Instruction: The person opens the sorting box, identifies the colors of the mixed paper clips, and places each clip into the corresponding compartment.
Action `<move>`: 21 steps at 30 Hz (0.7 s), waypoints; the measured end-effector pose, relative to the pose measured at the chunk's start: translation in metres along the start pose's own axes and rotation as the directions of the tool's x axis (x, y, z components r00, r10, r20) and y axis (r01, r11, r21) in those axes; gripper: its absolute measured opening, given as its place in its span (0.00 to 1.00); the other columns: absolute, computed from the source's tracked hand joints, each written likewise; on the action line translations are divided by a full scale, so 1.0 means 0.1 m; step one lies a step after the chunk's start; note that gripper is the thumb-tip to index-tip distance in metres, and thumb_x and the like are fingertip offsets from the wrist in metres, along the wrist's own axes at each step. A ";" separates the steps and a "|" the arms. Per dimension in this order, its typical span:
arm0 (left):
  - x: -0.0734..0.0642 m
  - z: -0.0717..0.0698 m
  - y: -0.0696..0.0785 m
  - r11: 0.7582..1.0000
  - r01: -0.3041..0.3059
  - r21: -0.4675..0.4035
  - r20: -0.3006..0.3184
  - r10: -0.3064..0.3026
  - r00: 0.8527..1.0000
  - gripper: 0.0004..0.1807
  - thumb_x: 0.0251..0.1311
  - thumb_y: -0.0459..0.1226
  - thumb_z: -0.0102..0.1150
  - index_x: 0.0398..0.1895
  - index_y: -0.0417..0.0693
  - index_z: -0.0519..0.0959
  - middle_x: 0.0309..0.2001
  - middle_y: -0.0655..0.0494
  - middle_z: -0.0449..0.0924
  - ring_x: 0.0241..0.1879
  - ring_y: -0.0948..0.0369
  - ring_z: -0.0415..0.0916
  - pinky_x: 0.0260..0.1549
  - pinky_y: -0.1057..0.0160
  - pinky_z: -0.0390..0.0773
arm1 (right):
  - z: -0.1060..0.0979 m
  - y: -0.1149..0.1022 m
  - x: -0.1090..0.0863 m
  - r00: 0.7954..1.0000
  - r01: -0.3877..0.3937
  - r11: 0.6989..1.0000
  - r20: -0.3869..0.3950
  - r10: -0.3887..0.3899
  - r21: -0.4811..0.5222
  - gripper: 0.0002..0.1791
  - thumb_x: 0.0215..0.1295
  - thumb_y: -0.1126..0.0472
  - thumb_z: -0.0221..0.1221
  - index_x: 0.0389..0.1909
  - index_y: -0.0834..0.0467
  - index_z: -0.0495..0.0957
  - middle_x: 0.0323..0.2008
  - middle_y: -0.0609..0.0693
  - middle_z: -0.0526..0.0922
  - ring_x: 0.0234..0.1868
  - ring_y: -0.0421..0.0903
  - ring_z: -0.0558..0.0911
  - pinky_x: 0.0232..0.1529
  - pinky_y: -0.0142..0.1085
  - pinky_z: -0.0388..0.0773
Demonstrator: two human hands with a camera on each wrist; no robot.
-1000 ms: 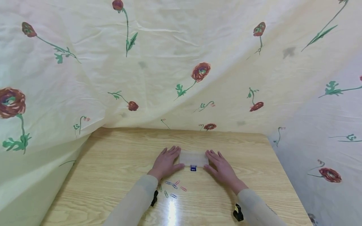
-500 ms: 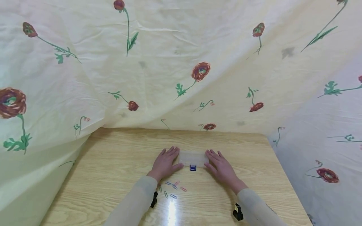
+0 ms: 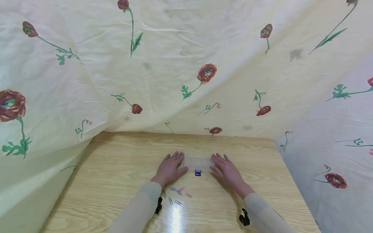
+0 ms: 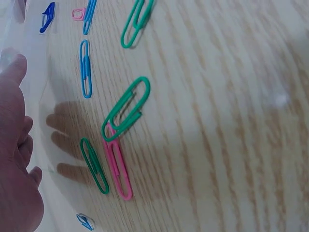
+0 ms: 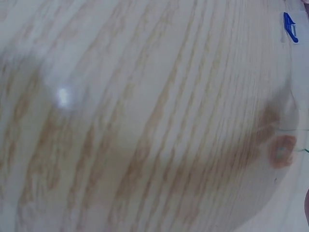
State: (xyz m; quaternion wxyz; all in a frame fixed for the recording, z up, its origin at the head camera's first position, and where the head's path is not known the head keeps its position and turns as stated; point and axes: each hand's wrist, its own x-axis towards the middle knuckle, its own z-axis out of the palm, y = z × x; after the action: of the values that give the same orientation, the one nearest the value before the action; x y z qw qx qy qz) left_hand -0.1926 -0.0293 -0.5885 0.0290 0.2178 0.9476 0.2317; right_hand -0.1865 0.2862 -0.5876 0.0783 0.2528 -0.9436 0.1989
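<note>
Head view: left hand (image 3: 171,169) and right hand (image 3: 228,171), fingers extended, flank a clear plastic box (image 3: 198,162), its blue clasp (image 3: 198,173) between them. I'd call this steadying it; working the clasp would take a pinch. Paper clips (image 4: 87,72) lie just short of the left hand.

Head view: white marking on blue clasp (image 3: 198,173) too small to read; right end of clear box (image 3: 198,163) partly hidden by right grip (image 3: 228,174). Left wrist view: left grip (image 4: 17,145) cropped by left edge, green paper clip (image 4: 137,21) by top edge.
</note>
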 end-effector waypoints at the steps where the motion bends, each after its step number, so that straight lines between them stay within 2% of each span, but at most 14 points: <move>1: 0.00 0.00 0.01 1.000 0.003 -0.005 0.000 -0.003 1.000 0.40 0.78 0.59 0.53 0.82 0.45 0.64 0.82 0.52 0.63 0.83 0.51 0.55 0.82 0.45 0.50 | 0.00 0.00 0.00 1.000 0.002 1.000 -0.003 -0.002 0.000 0.30 0.79 0.53 0.62 0.74 0.65 0.73 0.74 0.60 0.74 0.76 0.59 0.71 0.81 0.58 0.55; 12: 0.04 0.00 0.04 0.999 0.033 -0.017 -0.003 -0.033 0.999 0.38 0.80 0.57 0.51 0.83 0.46 0.62 0.82 0.52 0.61 0.83 0.52 0.53 0.82 0.44 0.48 | -0.04 0.00 0.07 1.000 -0.006 1.000 -0.005 0.006 -0.001 0.29 0.81 0.54 0.60 0.73 0.67 0.73 0.72 0.61 0.75 0.76 0.60 0.71 0.81 0.59 0.54; 21: 0.08 0.03 0.05 0.999 0.036 -0.006 -0.035 -0.036 0.999 0.38 0.79 0.57 0.54 0.82 0.46 0.64 0.82 0.51 0.63 0.83 0.51 0.55 0.82 0.43 0.50 | -0.08 0.03 0.17 0.999 -0.042 0.998 -0.024 0.043 0.049 0.25 0.83 0.55 0.57 0.71 0.67 0.75 0.71 0.62 0.77 0.75 0.60 0.72 0.81 0.57 0.55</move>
State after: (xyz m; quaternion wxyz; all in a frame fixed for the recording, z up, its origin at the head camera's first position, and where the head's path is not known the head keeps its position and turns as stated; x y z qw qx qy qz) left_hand -0.1974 -0.0207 -0.5883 0.0169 0.1966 0.9511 0.2377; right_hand -0.2026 0.2844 -0.5776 0.0799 0.2321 -0.9425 0.2267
